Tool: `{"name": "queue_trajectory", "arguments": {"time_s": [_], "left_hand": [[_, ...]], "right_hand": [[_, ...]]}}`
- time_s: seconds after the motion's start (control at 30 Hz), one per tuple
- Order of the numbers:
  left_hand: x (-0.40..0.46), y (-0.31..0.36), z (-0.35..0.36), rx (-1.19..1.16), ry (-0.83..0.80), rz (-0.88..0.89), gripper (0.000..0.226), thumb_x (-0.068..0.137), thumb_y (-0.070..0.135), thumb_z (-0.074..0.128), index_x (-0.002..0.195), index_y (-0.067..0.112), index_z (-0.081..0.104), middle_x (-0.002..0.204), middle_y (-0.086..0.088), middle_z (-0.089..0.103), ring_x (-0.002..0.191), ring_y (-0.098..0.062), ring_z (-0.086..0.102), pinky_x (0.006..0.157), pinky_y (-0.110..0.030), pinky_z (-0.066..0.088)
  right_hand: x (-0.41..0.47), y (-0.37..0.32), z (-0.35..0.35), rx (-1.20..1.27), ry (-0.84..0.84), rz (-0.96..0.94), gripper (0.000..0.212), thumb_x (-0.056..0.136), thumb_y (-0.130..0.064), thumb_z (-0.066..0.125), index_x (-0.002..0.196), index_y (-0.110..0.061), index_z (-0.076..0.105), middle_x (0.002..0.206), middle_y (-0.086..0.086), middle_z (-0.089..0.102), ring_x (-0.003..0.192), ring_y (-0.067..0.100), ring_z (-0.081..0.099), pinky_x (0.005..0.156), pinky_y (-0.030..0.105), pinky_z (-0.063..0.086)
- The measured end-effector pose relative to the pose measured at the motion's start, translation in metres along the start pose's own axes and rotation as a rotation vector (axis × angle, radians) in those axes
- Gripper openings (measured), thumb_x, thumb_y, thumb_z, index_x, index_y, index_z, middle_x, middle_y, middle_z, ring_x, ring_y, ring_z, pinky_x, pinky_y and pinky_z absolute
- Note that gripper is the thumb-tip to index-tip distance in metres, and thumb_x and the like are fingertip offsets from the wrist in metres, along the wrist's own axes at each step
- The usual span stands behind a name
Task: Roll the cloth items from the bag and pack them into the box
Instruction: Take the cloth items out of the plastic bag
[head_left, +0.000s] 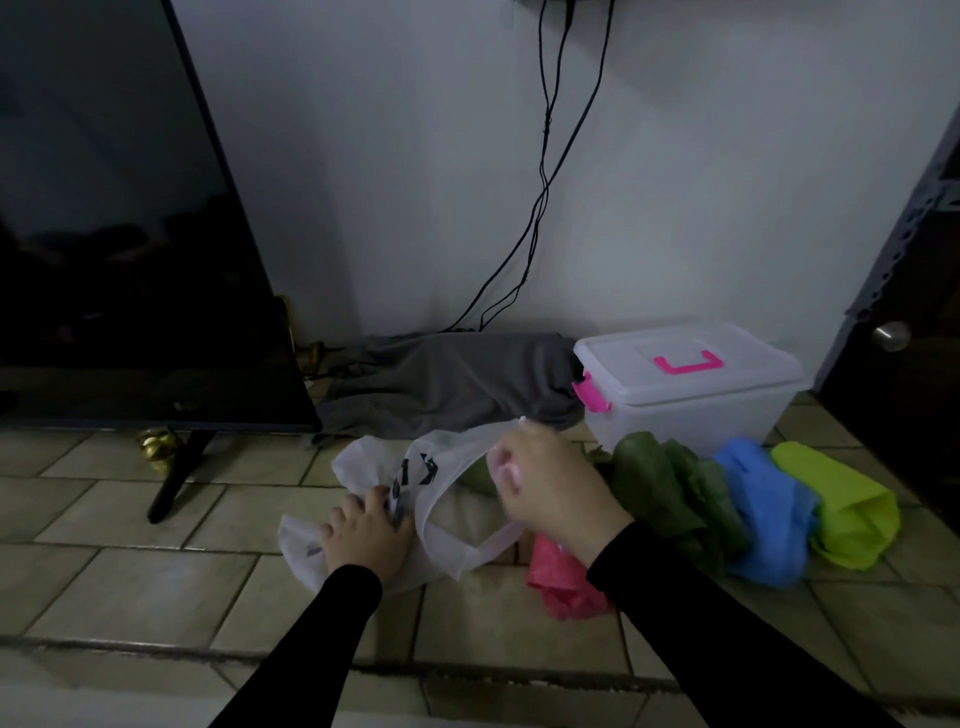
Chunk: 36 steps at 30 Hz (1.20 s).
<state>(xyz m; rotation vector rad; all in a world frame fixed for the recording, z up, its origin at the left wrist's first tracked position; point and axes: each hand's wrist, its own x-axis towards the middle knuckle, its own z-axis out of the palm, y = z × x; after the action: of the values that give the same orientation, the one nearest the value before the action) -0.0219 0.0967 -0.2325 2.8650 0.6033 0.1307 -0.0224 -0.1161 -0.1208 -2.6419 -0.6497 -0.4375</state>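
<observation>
A white bag (447, 467) with black print lies on the tiled floor in front of me. My left hand (363, 535) presses down on its lower left part, fingers gripping the fabric. My right hand (550, 488) holds the bag's upper edge near a handle, with something pale pink between the fingers. To the right lie a dark green cloth (670, 488), a blue cloth (763, 514) and a lime green cloth (841, 504) side by side. A red cloth (561, 582) sits under my right forearm. The translucent box (691, 384) with pink latches stands behind, lid closed.
A large dark TV (130, 234) on a black stand leans at the left. A grey cloth (447, 379) lies by the wall under hanging black cables (545, 171). A dark door (914, 332) with a round knob is at the right.
</observation>
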Motion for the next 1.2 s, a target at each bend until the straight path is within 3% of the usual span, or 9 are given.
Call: {"name": "queue_trajectory", "arguments": {"time_s": [0.13,0.3,0.53,0.73,0.87,0.93,1.03,1.1,1.2], "left_hand": [[0.003,-0.001,-0.001,-0.001,-0.03,0.0,0.05,0.092,0.057,0.037,0.131,0.026,0.039,0.127,-0.011,0.048,0.119,-0.031,0.046,0.1,-0.043,0.034],[0.003,-0.002,0.0,0.011,-0.03,0.015,0.052,0.092,0.057,0.036,0.134,0.026,0.037,0.128,-0.009,0.048,0.12,-0.03,0.046,0.099,-0.041,0.034],[0.003,0.0,-0.001,0.044,-0.033,0.001,0.051,0.094,0.057,0.033,0.132,0.024,0.037,0.128,-0.009,0.047,0.12,-0.029,0.045,0.099,-0.041,0.034],[0.002,0.005,0.0,0.077,-0.01,-0.043,0.05,0.095,0.056,0.03,0.129,0.021,0.04,0.125,-0.011,0.049,0.117,-0.03,0.047,0.096,-0.04,0.035],[0.005,0.008,-0.003,0.106,-0.028,-0.037,0.048,0.096,0.053,0.029,0.13,0.02,0.039,0.127,-0.013,0.048,0.118,-0.03,0.047,0.096,-0.039,0.036],[0.004,0.011,-0.007,0.073,-0.03,-0.036,0.048,0.096,0.051,0.032,0.132,0.019,0.039,0.136,-0.017,0.041,0.124,-0.033,0.041,0.1,-0.041,0.033],[-0.002,0.02,-0.016,-0.003,0.033,-0.011,0.052,0.096,0.04,0.039,0.143,0.022,0.028,0.155,-0.019,0.011,0.142,-0.039,0.016,0.113,-0.049,0.02],[-0.009,0.03,-0.023,-0.042,0.085,0.085,0.061,0.092,0.026,0.045,0.148,0.023,0.022,0.158,-0.016,0.003,0.145,-0.039,0.006,0.115,-0.051,0.014],[-0.018,0.039,-0.022,-0.008,0.147,0.358,0.066,0.087,0.015,0.049,0.149,0.02,0.026,0.153,-0.011,0.027,0.138,-0.033,0.029,0.112,-0.043,0.026]], "right_hand": [[0.015,-0.01,0.035,-0.373,-0.346,-0.093,0.031,0.089,-0.022,0.042,0.106,-0.008,0.064,0.115,0.013,0.061,0.104,0.033,0.057,0.084,0.038,0.042],[0.042,0.016,0.063,-0.503,-0.429,0.054,0.048,0.089,-0.04,0.053,0.126,-0.009,0.055,0.129,0.014,0.053,0.119,0.034,0.046,0.1,0.045,0.035],[0.053,0.019,0.085,-0.58,-0.474,0.165,0.057,0.092,-0.039,0.048,0.138,-0.007,0.043,0.143,0.016,0.043,0.133,0.034,0.032,0.108,0.05,0.022],[0.036,0.017,0.052,-0.545,-0.351,0.104,0.06,0.078,-0.055,0.054,0.117,-0.011,0.059,0.124,0.011,0.049,0.117,0.029,0.038,0.095,0.046,0.029],[0.018,0.024,0.026,-0.391,-0.202,0.2,0.055,0.073,-0.055,0.057,0.105,-0.011,0.063,0.115,0.005,0.046,0.114,0.027,0.039,0.09,0.043,0.035],[0.007,0.029,0.017,-0.319,-0.102,0.283,0.052,0.071,-0.056,0.058,0.097,-0.011,0.064,0.111,0.004,0.045,0.111,0.027,0.041,0.086,0.041,0.039],[-0.004,0.037,0.016,-0.189,0.019,0.396,0.048,0.072,-0.05,0.062,0.093,-0.006,0.064,0.109,0.01,0.049,0.108,0.031,0.046,0.081,0.039,0.042],[-0.008,0.037,0.02,-0.132,0.011,0.441,0.048,0.075,-0.046,0.062,0.097,-0.003,0.065,0.113,0.015,0.051,0.109,0.033,0.049,0.086,0.037,0.041],[-0.006,0.031,0.031,-0.225,-0.114,0.474,0.051,0.083,-0.046,0.057,0.114,-0.005,0.061,0.126,0.016,0.048,0.119,0.033,0.046,0.098,0.039,0.038]]}}
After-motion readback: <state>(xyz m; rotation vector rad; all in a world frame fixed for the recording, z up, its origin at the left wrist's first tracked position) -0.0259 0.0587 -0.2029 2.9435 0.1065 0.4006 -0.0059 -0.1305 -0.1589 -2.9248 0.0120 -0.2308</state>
